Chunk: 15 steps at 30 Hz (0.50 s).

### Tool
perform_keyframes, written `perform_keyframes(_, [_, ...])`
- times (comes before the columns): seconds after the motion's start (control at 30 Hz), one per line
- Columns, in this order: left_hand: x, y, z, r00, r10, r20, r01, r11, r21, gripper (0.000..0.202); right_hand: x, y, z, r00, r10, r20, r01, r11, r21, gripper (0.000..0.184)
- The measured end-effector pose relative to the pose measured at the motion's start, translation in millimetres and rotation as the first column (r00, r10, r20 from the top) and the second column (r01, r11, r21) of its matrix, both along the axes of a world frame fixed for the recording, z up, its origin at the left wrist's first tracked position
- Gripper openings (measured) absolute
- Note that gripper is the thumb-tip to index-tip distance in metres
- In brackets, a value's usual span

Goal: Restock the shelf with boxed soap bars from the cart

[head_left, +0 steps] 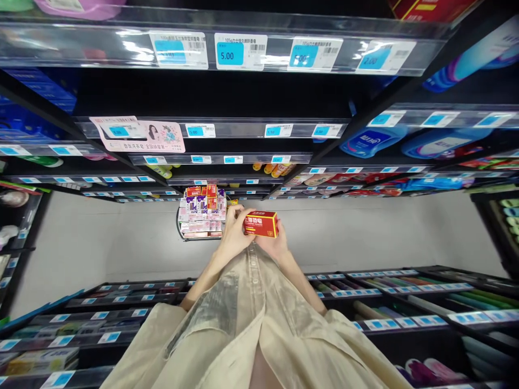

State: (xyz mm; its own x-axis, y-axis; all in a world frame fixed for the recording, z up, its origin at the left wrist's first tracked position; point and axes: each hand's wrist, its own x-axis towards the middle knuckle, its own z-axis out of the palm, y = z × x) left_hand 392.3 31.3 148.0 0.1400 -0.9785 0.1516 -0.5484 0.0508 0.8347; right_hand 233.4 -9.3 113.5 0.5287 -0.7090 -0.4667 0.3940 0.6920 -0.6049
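Observation:
Both my hands meet in front of my body over the aisle floor. My right hand (277,246) grips a small red box with yellow lettering (261,223) from below. My left hand (235,232) closes on the box's left end, fingers curled over its top edge. Just left of my hands sits a basket (179,224) packed with several small boxes, red, purple and pink (203,210). My beige shirt fills the lower middle of the view.
Dark store shelves (227,127) with blue price tags rise ahead, mostly bare in the middle bays. Blue detergent bottles (371,141) stand on the right shelves. More stocked shelves (405,310) run behind at lower left and lower right. The grey floor (365,232) lies between.

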Motion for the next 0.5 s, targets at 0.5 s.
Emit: perform_keyframes(0.5, [8.1,0.3,-1.3,0.964,-0.115,-0.238,0.121,0.993,0.012,0.057,-4.2,-3.3,-5.6,0.993,0.006,0.116,-0.018,0.994,0.107,0.073])
